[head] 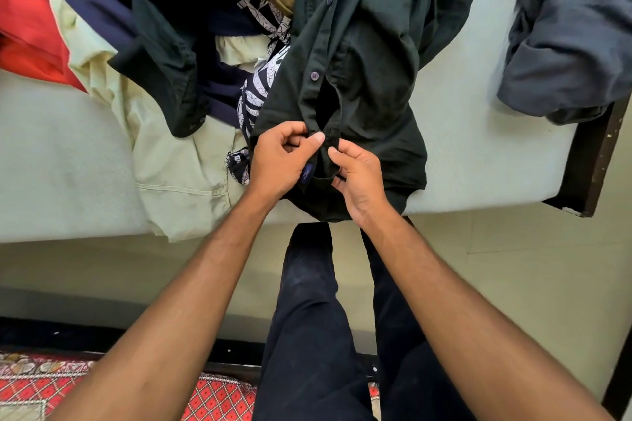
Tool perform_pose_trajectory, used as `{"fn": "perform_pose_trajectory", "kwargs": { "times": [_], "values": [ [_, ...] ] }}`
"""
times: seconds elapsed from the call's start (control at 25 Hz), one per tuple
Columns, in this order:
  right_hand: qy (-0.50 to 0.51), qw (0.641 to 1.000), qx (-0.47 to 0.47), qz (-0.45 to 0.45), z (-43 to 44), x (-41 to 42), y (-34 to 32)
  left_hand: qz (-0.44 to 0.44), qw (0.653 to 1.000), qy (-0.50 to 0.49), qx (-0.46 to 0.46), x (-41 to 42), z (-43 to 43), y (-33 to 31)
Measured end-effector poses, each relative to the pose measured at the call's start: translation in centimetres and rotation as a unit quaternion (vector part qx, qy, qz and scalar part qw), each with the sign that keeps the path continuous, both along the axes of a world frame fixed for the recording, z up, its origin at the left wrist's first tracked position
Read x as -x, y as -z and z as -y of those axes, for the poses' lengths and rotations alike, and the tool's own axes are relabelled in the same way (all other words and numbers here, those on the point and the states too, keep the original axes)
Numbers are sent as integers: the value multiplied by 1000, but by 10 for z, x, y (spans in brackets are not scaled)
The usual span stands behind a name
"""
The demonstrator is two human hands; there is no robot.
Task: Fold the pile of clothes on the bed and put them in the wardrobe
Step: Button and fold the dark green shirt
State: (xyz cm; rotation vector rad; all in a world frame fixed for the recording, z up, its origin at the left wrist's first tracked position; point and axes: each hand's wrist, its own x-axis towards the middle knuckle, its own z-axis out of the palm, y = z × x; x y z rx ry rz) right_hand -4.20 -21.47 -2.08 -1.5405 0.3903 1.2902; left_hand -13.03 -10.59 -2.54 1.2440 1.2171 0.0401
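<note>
Left hand (280, 161) and right hand (359, 178) both pinch dark green shirt (369, 79) collar; bed (51, 164) holds clothes pile (171, 147).

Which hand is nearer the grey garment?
Right. The right hand pinches the shirt at its collar on the side facing the grey garment, apart from it; the left hand pinches the collar farther off.

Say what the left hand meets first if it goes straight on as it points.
The left hand pinches the collar of the dark green button-up shirt; straight on, it likely meets the right hand.
</note>
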Motion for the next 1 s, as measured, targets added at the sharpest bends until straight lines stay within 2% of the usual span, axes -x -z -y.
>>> {"fn": "perform_pose_trajectory", "kwargs": {
  "times": [0.2,0.4,0.6,1.0],
  "values": [
    [-30,999,32,25,7,-3,1,-26,998,42,-42,-6,3,4],
    [-87,988,48,115,4,-8,-9,-21,1000,8,5,-4,6,0],
    [-86,974,76,196,-6,-7,-6,-22,999,-10,35,-5,6,-1],
    [-1,983,84,164,-3,0,-2,-32,999,0,3,-18,5,1]
  ]
}}
